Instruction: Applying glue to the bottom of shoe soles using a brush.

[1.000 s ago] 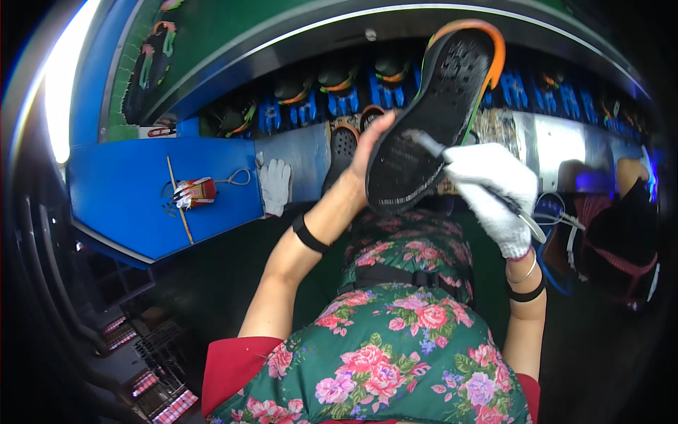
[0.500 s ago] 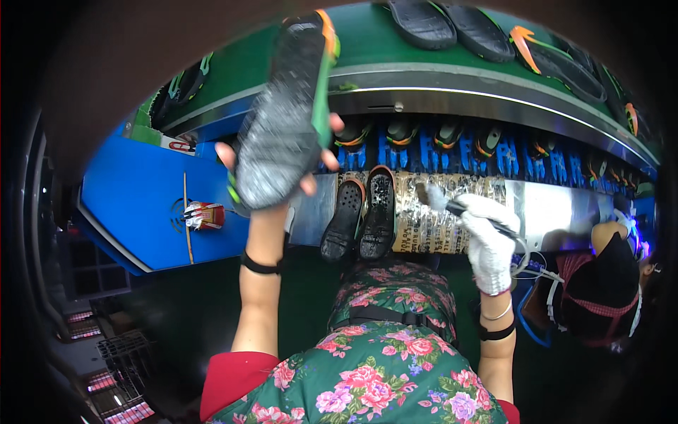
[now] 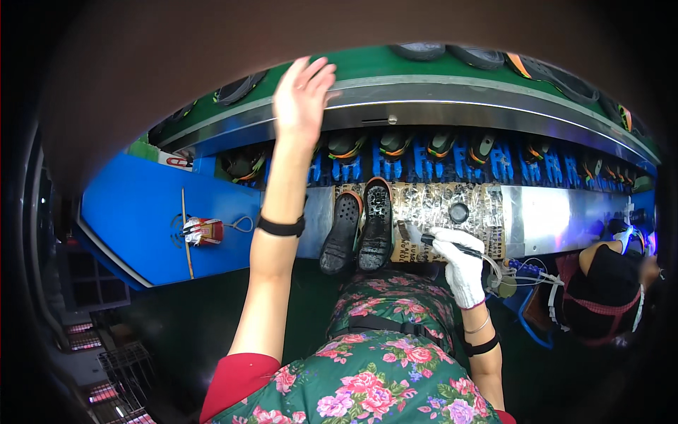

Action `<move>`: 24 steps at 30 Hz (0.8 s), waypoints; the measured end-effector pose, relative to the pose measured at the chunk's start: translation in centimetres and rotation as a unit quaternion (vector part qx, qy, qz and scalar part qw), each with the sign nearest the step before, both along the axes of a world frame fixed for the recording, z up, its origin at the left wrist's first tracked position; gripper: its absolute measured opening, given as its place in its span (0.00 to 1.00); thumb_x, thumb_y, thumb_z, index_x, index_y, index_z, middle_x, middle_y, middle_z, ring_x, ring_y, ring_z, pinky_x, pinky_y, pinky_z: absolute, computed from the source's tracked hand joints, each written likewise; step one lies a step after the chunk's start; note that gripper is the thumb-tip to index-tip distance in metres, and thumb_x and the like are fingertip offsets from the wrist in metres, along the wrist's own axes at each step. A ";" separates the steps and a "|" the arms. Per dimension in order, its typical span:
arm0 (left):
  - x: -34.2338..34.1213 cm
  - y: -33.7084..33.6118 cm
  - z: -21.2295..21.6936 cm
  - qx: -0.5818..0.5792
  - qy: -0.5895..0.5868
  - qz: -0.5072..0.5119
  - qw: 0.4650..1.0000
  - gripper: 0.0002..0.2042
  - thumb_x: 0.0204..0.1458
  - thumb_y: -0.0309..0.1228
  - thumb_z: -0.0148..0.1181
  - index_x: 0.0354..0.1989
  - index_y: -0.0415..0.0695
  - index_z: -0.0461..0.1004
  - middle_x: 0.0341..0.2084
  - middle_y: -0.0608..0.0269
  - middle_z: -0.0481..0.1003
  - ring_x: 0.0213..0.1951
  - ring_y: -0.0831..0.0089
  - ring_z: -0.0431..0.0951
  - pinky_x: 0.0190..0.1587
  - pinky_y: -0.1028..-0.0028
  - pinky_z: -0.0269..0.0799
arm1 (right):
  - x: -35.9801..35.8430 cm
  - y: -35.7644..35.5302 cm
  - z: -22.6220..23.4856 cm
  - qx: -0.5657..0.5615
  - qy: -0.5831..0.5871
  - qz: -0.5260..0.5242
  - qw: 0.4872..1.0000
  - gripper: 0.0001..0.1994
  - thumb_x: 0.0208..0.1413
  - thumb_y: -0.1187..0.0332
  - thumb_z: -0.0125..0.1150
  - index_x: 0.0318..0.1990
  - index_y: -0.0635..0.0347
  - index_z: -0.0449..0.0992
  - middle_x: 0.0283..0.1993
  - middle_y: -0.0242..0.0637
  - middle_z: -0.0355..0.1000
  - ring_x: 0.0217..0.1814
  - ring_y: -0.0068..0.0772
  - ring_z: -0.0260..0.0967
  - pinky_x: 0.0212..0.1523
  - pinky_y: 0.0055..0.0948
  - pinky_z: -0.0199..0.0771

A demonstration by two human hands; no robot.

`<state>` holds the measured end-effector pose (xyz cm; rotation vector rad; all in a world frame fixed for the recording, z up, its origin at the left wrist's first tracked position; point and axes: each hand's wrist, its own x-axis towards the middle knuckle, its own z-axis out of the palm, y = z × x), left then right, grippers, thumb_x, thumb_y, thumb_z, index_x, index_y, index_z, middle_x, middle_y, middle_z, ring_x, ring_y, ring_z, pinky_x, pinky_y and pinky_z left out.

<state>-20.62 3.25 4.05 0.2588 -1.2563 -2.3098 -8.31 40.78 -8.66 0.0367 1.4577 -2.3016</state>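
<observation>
My bare left hand (image 3: 304, 99) is stretched far forward over the green belt (image 3: 360, 65). Its fingers are apart and no object shows in them. My right hand (image 3: 458, 265), in a white knitted glove, grips a brush (image 3: 415, 234) with a dark handle and a thin hose trailing from it. Just left of the brush tip, two black shoe soles with orange edging lie side by side on the bench. The left sole (image 3: 342, 233) has a cluster of round holes; the right sole (image 3: 376, 226) looks wet and shiny.
A covered bench top (image 3: 431, 194) carries a round black piece (image 3: 458, 212). Behind it runs a row of shoes on blue holders (image 3: 424, 166), below a metal rail (image 3: 452, 95). More soles (image 3: 558, 76) lie on the belt. Another person (image 3: 607, 290) sits at right; a blue panel (image 3: 134, 212) stands left.
The black sole with orange and green edging has left my left hand, which has opened and reached farther forward. My right hand has come nearer and leftward with the brush.
</observation>
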 end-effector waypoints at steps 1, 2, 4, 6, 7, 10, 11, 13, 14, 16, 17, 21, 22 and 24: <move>-1.4 2.1 0.5 -0.176 -0.048 0.010 0.983 0.33 0.61 0.38 0.63 0.73 0.39 0.62 0.65 0.46 0.71 0.54 0.60 0.79 0.57 0.54 0.79 | 0.2 -0.2 0.2 -0.004 0.008 -0.004 1.000 0.13 0.51 0.85 0.68 0.45 0.71 0.85 0.45 0.48 0.84 0.45 0.33 0.82 0.47 0.27 0.83; -2.4 5.3 2.1 -0.296 -0.121 0.028 0.947 0.38 0.57 0.40 0.69 0.74 0.41 0.61 0.64 0.52 0.72 0.52 0.65 0.79 0.50 0.62 0.82 | 0.5 -0.1 0.0 -0.002 0.005 -0.012 1.000 0.13 0.51 0.85 0.68 0.45 0.71 0.85 0.45 0.48 0.84 0.45 0.33 0.82 0.47 0.27 0.83; -6.5 5.0 -0.1 -0.448 -0.070 0.031 0.891 0.42 0.49 0.40 0.76 0.74 0.49 0.64 0.62 0.53 0.74 0.42 0.67 0.81 0.39 0.68 0.81 | 0.9 -0.8 0.0 0.005 0.018 -0.008 1.000 0.11 0.51 0.85 0.67 0.43 0.70 0.85 0.46 0.49 0.84 0.42 0.34 0.83 0.46 0.29 0.83; -8.7 6.8 0.2 -0.635 -0.035 0.042 0.771 0.31 0.50 0.37 0.76 0.65 0.49 0.76 0.60 0.56 0.76 0.39 0.72 0.82 0.40 0.69 0.80 | 1.2 -0.5 -0.1 0.005 0.006 -0.012 1.000 0.11 0.50 0.85 0.68 0.42 0.70 0.85 0.46 0.50 0.84 0.43 0.35 0.83 0.46 0.29 0.83; -9.1 7.0 0.4 -0.627 -0.054 0.004 0.777 0.26 0.52 0.35 0.74 0.61 0.47 0.78 0.61 0.58 0.74 0.40 0.71 0.82 0.40 0.68 0.82 | 1.3 -0.4 -0.3 -0.001 0.010 -0.018 1.000 0.12 0.51 0.86 0.68 0.44 0.71 0.85 0.46 0.49 0.84 0.44 0.34 0.82 0.47 0.28 0.83; -7.5 6.7 0.0 -0.540 -0.031 -0.021 0.841 0.18 0.57 0.33 0.70 0.55 0.45 0.78 0.62 0.62 0.72 0.44 0.70 0.82 0.41 0.66 0.85 | 1.4 0.0 0.0 -0.006 0.011 -0.023 1.000 0.13 0.51 0.85 0.68 0.45 0.71 0.85 0.47 0.49 0.84 0.44 0.33 0.82 0.47 0.27 0.83; -6.7 6.8 -0.4 -0.456 0.017 -0.020 0.890 0.15 0.60 0.33 0.68 0.53 0.44 0.77 0.62 0.63 0.71 0.45 0.69 0.82 0.42 0.65 0.87 | 1.3 0.2 0.0 -0.004 0.006 -0.033 0.999 0.13 0.51 0.85 0.68 0.45 0.71 0.85 0.47 0.50 0.83 0.43 0.33 0.82 0.46 0.27 0.83; -2.3 6.5 0.3 -0.321 0.038 -0.043 0.945 0.16 0.62 0.29 0.65 0.57 0.46 0.72 0.60 0.61 0.70 0.51 0.64 0.80 0.44 0.62 0.88 | 0.9 1.4 -0.7 -0.024 0.000 -0.055 0.998 0.12 0.51 0.85 0.68 0.44 0.71 0.84 0.47 0.51 0.83 0.42 0.34 0.82 0.45 0.27 0.83; 0.7 5.7 1.3 -0.349 0.108 -0.007 0.931 0.17 0.62 0.28 0.63 0.57 0.41 0.70 0.61 0.55 0.69 0.53 0.61 0.79 0.50 0.61 0.85 | 0.9 1.9 -0.9 -0.046 -0.005 -0.066 0.997 0.11 0.51 0.84 0.69 0.43 0.72 0.84 0.48 0.51 0.83 0.41 0.34 0.82 0.43 0.27 0.83; 5.8 3.4 1.1 -0.364 0.163 0.096 0.912 0.25 0.59 0.34 0.68 0.59 0.37 0.64 0.60 0.48 0.69 0.55 0.60 0.78 0.56 0.60 0.80 | 0.4 2.9 -1.2 -0.054 -0.026 -0.089 0.994 0.11 0.51 0.84 0.67 0.43 0.73 0.83 0.48 0.52 0.82 0.39 0.35 0.82 0.42 0.27 0.84; 8.0 0.9 0.1 -0.398 0.213 0.153 0.879 0.28 0.56 0.40 0.70 0.58 0.39 0.64 0.59 0.45 0.70 0.58 0.58 0.75 0.60 0.60 0.75 | 0.1 3.3 -1.3 -0.065 -0.023 -0.105 0.992 0.11 0.51 0.84 0.67 0.44 0.73 0.83 0.48 0.52 0.82 0.39 0.35 0.82 0.42 0.27 0.84; 15.6 0.1 2.0 -0.274 0.081 0.238 0.928 0.30 0.62 0.44 0.46 0.67 0.37 0.62 0.61 0.43 0.72 0.61 0.55 0.75 0.65 0.55 0.70 | -1.1 5.8 -0.4 -0.108 -0.019 -0.164 0.980 0.11 0.56 0.84 0.64 0.46 0.71 0.80 0.53 0.52 0.79 0.46 0.38 0.81 0.43 0.27 0.86; 16.6 -0.3 2.2 -0.217 0.071 0.216 0.949 0.30 0.63 0.44 0.43 0.69 0.36 0.62 0.61 0.44 0.73 0.60 0.55 0.76 0.65 0.55 0.71 | -1.4 6.6 -0.1 -0.120 0.000 -0.167 0.979 0.11 0.57 0.84 0.63 0.47 0.70 0.80 0.54 0.52 0.79 0.47 0.38 0.81 0.44 0.27 0.86; 17.5 -2.3 0.1 -0.126 0.014 0.210 0.969 0.29 0.64 0.43 0.40 0.66 0.35 0.69 0.54 0.48 0.79 0.55 0.59 0.81 0.62 0.59 0.74 | -1.5 7.3 1.0 -0.197 -0.027 -0.174 0.965 0.11 0.57 0.85 0.61 0.47 0.67 0.80 0.58 0.53 0.76 0.53 0.39 0.78 0.45 0.27 0.85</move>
